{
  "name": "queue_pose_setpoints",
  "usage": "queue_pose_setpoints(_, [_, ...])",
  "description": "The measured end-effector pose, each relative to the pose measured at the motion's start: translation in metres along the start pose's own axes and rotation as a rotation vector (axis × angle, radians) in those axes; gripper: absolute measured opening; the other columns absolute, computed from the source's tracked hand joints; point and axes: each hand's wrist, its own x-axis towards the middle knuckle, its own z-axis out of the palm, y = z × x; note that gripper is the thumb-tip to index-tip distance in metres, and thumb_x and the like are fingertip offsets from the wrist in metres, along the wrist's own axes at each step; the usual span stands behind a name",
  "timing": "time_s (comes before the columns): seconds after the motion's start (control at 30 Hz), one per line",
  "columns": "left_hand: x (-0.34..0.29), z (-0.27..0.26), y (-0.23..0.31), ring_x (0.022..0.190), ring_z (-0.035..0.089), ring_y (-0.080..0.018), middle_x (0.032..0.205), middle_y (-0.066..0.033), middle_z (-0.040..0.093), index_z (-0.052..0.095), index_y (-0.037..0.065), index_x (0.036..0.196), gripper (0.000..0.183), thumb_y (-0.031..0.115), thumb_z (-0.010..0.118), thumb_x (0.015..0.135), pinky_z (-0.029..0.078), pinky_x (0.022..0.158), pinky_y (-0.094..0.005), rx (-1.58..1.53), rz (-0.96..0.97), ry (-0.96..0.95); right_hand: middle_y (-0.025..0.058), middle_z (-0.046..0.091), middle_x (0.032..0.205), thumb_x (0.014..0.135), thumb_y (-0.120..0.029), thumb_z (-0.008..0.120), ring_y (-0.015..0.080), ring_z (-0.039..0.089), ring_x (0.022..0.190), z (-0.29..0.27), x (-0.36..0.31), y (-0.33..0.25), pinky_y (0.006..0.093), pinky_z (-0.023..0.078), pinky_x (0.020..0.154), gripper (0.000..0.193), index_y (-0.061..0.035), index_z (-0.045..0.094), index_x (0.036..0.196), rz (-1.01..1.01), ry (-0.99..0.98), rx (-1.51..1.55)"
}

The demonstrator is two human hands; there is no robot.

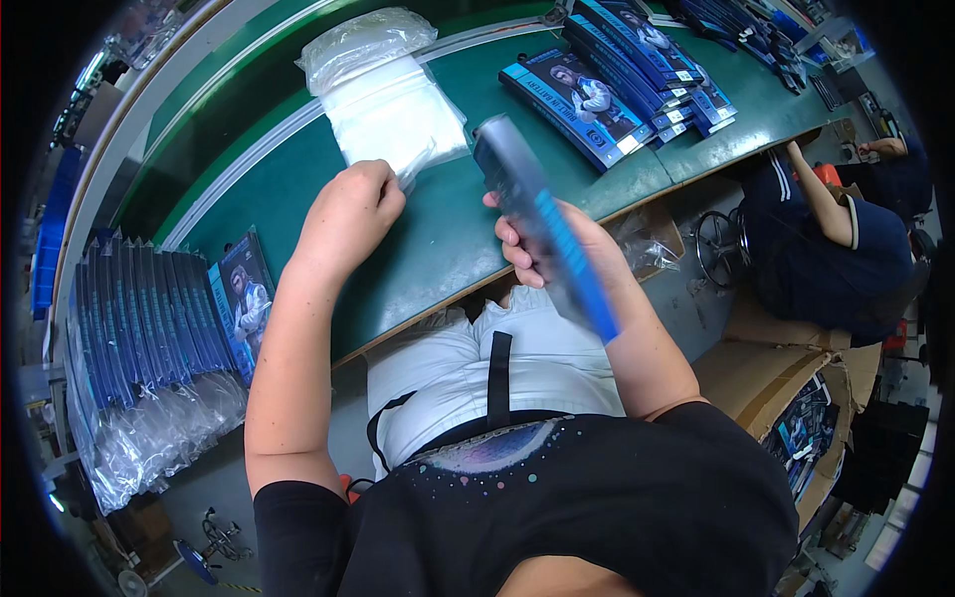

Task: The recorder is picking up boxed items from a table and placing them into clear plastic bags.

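My right hand (527,244) grips a slim dark box (552,224) with a blue spine, tilted above the table's front edge and smeared by motion. At the near edge of a stack of clear plastic bags (393,114), my left hand (363,204) is closed, its fingertips pinching the corner of a plastic bag (410,171). The fingertips themselves are partly hidden behind the hand. Beyond the held box lie piles of similar blue boxes (577,104), a printed figure on their covers.
Bagged boxes (149,313) stand in a row at the left, beside an unbagged box (244,298). A wrapped bundle of bags (363,45) lies at the back of the green table (448,234). To the right are an open carton (786,398) and a seated co-worker (826,239).
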Motion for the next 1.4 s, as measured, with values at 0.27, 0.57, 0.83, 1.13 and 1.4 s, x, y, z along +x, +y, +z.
queue_pose_setpoints(0.27, [-0.014, 0.000, 0.012, 0.078, 0.059, -0.0326, 0.084, -0.0168, 0.058, 0.055, -0.001, 0.091, 0.019, 0.009, 0.058, 0.075, 0.047, 0.070, -0.0353, -0.320, -0.036, 0.010, 0.0204, 0.054, 0.124, 0.084, -0.008, 0.060, 0.0206, 0.062, 0.103, 0.030, 0.030, 0.006, 0.0298, 0.049, 0.090, 0.070, 0.0089, 0.022, 0.141, 0.133, 0.157, -0.302])
queue_pose_setpoints(0.57, [-0.024, 0.007, -0.004, 0.063, 0.060, -0.0215, 0.072, -0.0137, 0.061, 0.066, -0.001, 0.088, 0.012, 0.008, 0.063, 0.080, 0.047, 0.060, -0.0317, -0.230, -0.067, 0.204, 0.0184, 0.059, 0.116, 0.082, -0.007, 0.063, 0.0174, 0.061, 0.100, 0.025, 0.031, -0.014, 0.0274, 0.049, 0.085, 0.064, 0.0083, 0.034, 0.136, 0.151, 0.241, -0.624])
queue_pose_setpoints(0.83, [-0.028, 0.004, 0.000, 0.062, 0.057, -0.0092, 0.073, -0.0038, 0.062, 0.066, -0.004, 0.095, 0.016, 0.007, 0.062, 0.084, 0.046, 0.057, -0.0234, -0.524, -0.407, 0.036, 0.0231, 0.042, 0.136, 0.084, -0.009, 0.062, 0.0236, 0.041, 0.127, 0.032, 0.039, -0.007, 0.0322, 0.034, 0.103, 0.064, 0.0062, 0.032, 0.139, 0.034, 0.368, -1.040])
queue_pose_setpoints(1.13, [-0.030, -0.001, -0.001, 0.072, 0.062, -0.0213, 0.080, -0.0158, 0.064, 0.064, -0.005, 0.098, 0.018, 0.000, 0.057, 0.081, 0.048, 0.068, -0.0319, -0.460, -0.294, 0.000, 0.0203, 0.045, 0.133, 0.088, -0.006, 0.058, 0.0204, 0.046, 0.121, 0.020, 0.028, 0.026, 0.0294, 0.036, 0.100, 0.061, 0.0065, 0.030, 0.140, -0.245, 0.453, -0.906])
queue_pose_setpoints(1.4, [-0.057, 0.004, 0.022, 0.072, 0.057, -0.0320, 0.078, -0.0140, 0.056, 0.061, 0.000, 0.103, 0.028, -0.008, 0.058, 0.076, 0.047, 0.067, -0.0389, -0.130, 0.234, 0.271, 0.0172, 0.057, 0.118, 0.087, -0.003, 0.059, 0.0161, 0.057, 0.105, 0.028, 0.022, 0.029, 0.0267, 0.046, 0.089, 0.050, 0.0079, 0.039, 0.131, -0.236, 0.593, -0.835])
